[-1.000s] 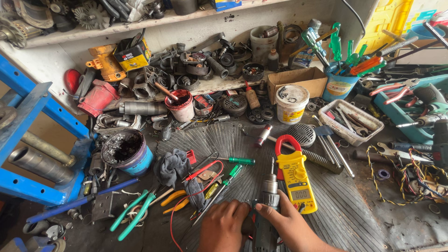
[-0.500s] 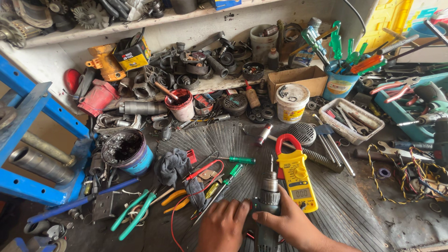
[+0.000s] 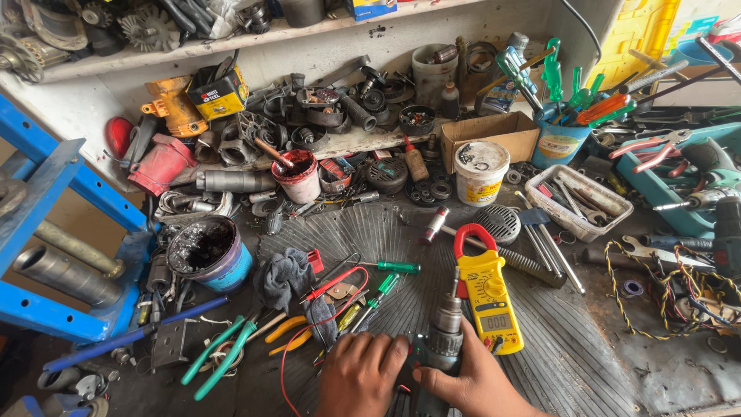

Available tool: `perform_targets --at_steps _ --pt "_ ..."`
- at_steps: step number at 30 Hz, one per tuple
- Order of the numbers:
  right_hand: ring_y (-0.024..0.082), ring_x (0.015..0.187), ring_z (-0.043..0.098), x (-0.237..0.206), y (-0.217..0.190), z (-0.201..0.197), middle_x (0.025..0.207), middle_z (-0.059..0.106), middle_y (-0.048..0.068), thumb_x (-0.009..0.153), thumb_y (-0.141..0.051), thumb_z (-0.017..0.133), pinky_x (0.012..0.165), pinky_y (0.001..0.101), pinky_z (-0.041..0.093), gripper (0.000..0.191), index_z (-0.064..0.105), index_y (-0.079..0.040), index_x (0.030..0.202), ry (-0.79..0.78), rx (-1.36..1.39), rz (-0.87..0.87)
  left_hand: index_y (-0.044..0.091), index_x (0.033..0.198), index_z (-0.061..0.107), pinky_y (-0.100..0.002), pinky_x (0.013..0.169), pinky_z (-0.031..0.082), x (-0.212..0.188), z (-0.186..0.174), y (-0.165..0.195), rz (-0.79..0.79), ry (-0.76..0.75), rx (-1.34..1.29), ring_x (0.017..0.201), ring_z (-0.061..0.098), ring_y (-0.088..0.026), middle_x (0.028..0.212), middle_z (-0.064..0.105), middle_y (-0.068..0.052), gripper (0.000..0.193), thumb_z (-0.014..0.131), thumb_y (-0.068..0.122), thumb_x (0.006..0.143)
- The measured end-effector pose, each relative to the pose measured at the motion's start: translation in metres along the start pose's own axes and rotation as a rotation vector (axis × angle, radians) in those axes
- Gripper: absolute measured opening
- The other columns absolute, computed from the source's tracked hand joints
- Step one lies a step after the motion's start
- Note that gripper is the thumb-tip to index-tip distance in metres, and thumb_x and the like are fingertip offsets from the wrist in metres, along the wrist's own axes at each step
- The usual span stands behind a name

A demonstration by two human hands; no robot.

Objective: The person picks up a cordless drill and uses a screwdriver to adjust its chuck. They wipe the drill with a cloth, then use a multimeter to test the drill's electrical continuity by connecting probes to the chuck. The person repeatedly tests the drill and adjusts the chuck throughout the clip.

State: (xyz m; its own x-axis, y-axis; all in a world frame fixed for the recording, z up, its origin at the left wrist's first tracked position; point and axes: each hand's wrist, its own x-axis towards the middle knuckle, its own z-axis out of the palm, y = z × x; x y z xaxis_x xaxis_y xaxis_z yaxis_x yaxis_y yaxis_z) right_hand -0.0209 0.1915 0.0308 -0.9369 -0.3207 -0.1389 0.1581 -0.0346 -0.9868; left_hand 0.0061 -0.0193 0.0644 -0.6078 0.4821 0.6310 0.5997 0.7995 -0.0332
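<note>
A dark green power drill [image 3: 436, 351] lies at the bottom centre of the bench, its metal chuck pointing away from me. My left hand [image 3: 360, 376] rests on its left side with fingers curled over the body. My right hand [image 3: 472, 378] grips it from the right, just below the chuck. A yellow clamp meter [image 3: 488, 297] with red jaws lies right beside the drill. Green-handled screwdrivers [image 3: 386, 276] and red test leads [image 3: 333, 284] lie just left of the chuck.
A cluttered bench: green pliers [image 3: 220, 355], a dark rag [image 3: 284, 276], a blue tub of black grease [image 3: 207, 251], a white bucket [image 3: 479, 171], a cardboard box [image 3: 488, 133], a tray of tools [image 3: 577, 201]. Blue metal frame [image 3: 54, 255] at left, coiled wire [image 3: 664, 289] at right.
The drill and both hands have shifted slightly; the hands close in on the drill body, and the chuck sits nearer the clamp meter. The rest of the bench is unchanged.
</note>
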Motion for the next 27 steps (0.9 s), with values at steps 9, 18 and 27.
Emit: perform_targets --at_steps 9,18,27 --pt "0.013 0.092 0.068 -0.001 -0.017 0.002 0.104 0.07 0.007 0.065 -0.006 0.08 0.085 0.0314 0.058 0.085 0.049 -0.008 0.144 0.107 -0.082 0.016 0.001 0.14 0.059 -0.037 0.07 0.053 -0.002 0.009 0.01 0.009 -0.017 0.107 0.081 0.067 -0.018 0.091 0.066 -0.006 0.051 0.062 0.013 0.091" --pt "0.013 0.101 0.067 0.0 0.005 0.001 0.11 0.067 0.007 0.069 -0.004 0.086 0.091 0.0318 0.057 0.102 0.033 -0.01 0.156 0.01 0.052 -0.019 0.006 0.107 0.066 -0.041 0.068 0.05 -0.008 0.018 0.0 -0.005 -0.03 -0.017 0.078 0.064 -0.023 0.091 0.065 -0.007 0.034 0.069 0.018 0.075" --pt "0.013 0.105 0.066 -0.001 0.013 0.002 0.113 0.066 0.007 0.07 0.0 0.085 0.094 0.0338 0.056 0.107 0.027 -0.011 0.159 -0.04 0.106 -0.011 0.005 0.109 0.066 -0.041 0.07 0.05 -0.015 0.017 -0.002 -0.016 -0.036 -0.039 0.08 0.065 -0.022 0.092 0.066 -0.007 0.036 0.071 0.016 0.075"
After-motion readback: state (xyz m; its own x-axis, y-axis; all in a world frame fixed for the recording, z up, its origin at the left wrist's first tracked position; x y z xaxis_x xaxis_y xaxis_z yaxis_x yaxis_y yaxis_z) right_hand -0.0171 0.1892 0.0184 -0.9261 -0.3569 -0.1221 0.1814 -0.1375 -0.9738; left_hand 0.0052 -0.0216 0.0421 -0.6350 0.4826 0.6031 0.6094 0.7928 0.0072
